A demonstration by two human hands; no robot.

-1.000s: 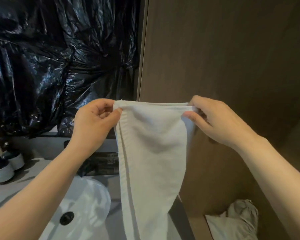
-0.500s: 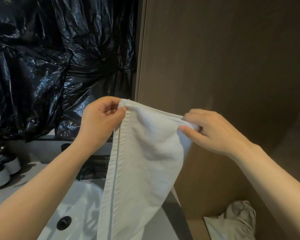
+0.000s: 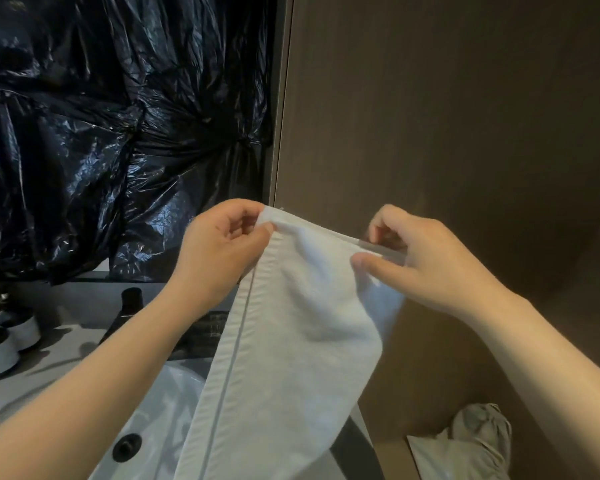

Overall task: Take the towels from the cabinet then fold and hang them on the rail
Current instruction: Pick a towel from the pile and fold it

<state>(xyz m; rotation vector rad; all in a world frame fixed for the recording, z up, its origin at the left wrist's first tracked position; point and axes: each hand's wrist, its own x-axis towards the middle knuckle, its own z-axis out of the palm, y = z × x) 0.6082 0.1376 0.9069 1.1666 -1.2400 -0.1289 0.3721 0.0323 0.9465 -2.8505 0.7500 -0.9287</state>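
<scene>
White towel (image 3: pixel 291 341) is held up above the right side of the sink (image 3: pixel 146 427), and its lower part falls across the sink's right rim and out of frame. The left hand (image 3: pixel 219 251) pinches the top corner on the sink side, thumb against curled fingers. The right hand (image 3: pixel 426 265) pinches the other top corner, the one farther from the sink, between its thumb and bent fingers. The top edge runs between the two hands and slopes, with the sink-side corner higher. The long axis hangs downward, leaning slightly toward the sink at the bottom. Neither hand is nearer; each holds one end of the short edge. Judgement: the next fold probably depends on bringing these two corners together along that edge. No rail is in view. A second pale cloth (image 3: pixel 475 441) lies crumpled low, to the right of the sink.
</scene>
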